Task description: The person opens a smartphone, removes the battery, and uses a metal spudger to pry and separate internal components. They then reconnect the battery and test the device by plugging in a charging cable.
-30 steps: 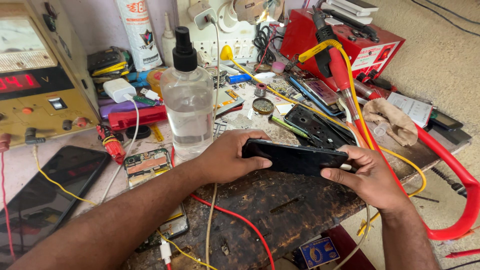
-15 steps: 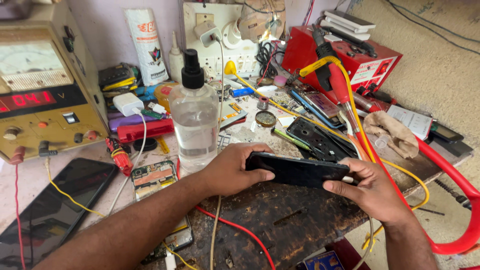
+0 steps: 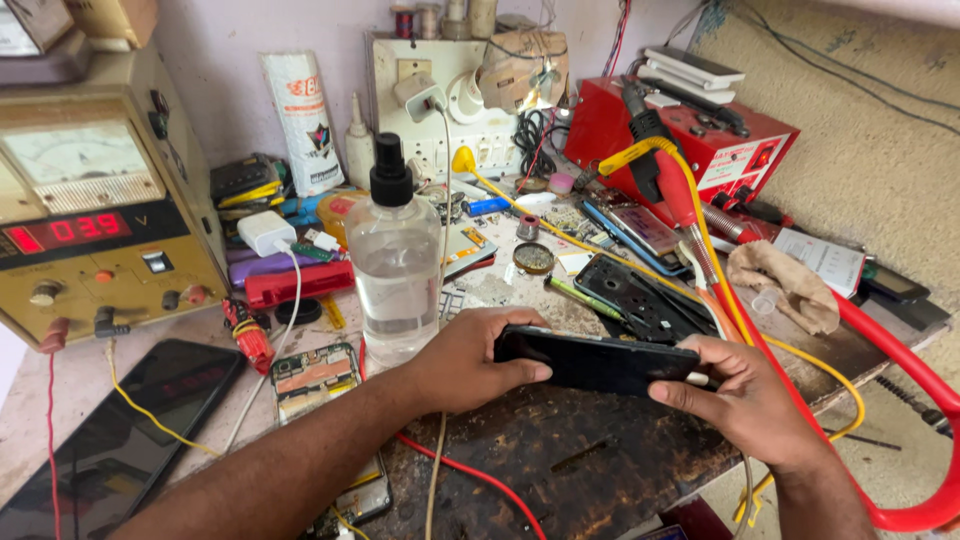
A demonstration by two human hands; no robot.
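A black phone [image 3: 600, 362] lies on its long edge just above the worn dark bench top [image 3: 560, 460], held between both hands. My left hand [image 3: 470, 358] grips its left end, thumb along the front. My right hand [image 3: 745, 395] clasps its right end, fingers curled over the top edge. A clear spray bottle [image 3: 393, 262] with a black nozzle stands just behind my left hand. A black phone frame [image 3: 640, 297] lies behind the held phone.
A yellow bench power supply [image 3: 100, 215] with a red display sits at far left. A black phone [image 3: 120, 440] lies flat at front left beside a bare circuit board [image 3: 312, 375]. A red station [image 3: 700, 135], red and yellow cables [image 3: 700, 250], a cloth [image 3: 785, 282] and a wall socket board [image 3: 440, 100] crowd the back.
The view has tilted up slightly and shifted, so the bench sits lower in frame. Both hands keep the same grip on the black phone, which has barely moved.
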